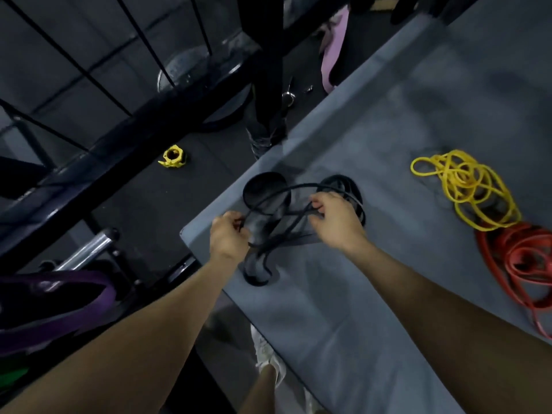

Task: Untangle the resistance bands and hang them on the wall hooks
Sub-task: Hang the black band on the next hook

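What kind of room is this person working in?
Most likely a gym. Tangled resistance bands, yellow and red, lie on a grey mat, a weight plate sits by a black rack, and a yellow barbell collar lies on the floor.

view: single head cam, wide-angle
facing: forward and steeply down, tilted
near: both forearms, hands [283, 225] close at centre
covers: grey bench [388, 294] right, dark floor [149, 204] and rack left
shared: none, one view
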Available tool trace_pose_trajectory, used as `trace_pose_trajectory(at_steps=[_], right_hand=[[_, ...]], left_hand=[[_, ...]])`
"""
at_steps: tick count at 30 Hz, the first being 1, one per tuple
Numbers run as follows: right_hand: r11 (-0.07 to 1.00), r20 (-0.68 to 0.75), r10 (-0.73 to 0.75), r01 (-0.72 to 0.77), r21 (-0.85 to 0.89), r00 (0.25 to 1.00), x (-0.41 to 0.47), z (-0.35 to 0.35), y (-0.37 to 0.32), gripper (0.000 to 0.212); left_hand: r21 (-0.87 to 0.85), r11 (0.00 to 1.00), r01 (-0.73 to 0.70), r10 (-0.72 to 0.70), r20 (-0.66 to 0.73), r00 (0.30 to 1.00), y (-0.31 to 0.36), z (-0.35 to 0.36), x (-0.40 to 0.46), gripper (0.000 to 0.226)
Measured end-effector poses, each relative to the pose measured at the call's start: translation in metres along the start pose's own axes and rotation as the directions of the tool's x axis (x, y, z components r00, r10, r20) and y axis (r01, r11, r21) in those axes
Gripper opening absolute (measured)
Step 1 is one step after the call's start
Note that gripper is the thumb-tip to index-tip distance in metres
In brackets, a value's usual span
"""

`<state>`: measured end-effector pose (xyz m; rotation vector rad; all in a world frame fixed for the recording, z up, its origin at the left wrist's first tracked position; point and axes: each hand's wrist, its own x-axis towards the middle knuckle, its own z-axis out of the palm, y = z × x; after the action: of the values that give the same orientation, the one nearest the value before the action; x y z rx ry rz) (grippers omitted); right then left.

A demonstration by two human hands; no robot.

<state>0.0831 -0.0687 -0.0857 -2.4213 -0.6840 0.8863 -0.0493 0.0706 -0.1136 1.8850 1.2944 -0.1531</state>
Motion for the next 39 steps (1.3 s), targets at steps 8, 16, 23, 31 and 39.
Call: trace_pose_trajectory(at_steps=[8,16,23,31,39], right_hand=[[0.983,0.002,-0.180,0.180,-0.028,0.984,-0.049,-0.079,-0.062,0.052],[0.903,-0.140,-0.429,0.425,-0.063,0.892,-0.134,-0.197,-0.141,0.009],[0.786,-0.229,-0.602,0.618,-0.001,0.765,-0.211,-0.284,-0.236,0.019],[0.657,-0.272,-0.725,0.754,0.004,0.633,-0.279,-0.343,-0.330,0.025],[0.387,-0.406,-0.857,0.917,-0.102,0.317,-0.341,-0.382,-0.406,0.020]], left_hand=[[-0.136,0.952,-0.274,0.273,-0.023,0.962,0.109,-0.055,-0.086,0.012],[-0.216,0.823,-0.525,0.515,-0.106,0.851,0.198,-0.149,-0.187,0.014],[-0.267,0.742,-0.615,0.567,-0.239,0.788,0.257,-0.249,-0.263,0.026],[-0.144,0.629,-0.764,0.659,-0.423,0.622,0.294,-0.359,-0.362,0.024],[-0.259,0.578,-0.774,0.652,-0.422,0.629,0.295,-0.432,-0.413,0.014]])
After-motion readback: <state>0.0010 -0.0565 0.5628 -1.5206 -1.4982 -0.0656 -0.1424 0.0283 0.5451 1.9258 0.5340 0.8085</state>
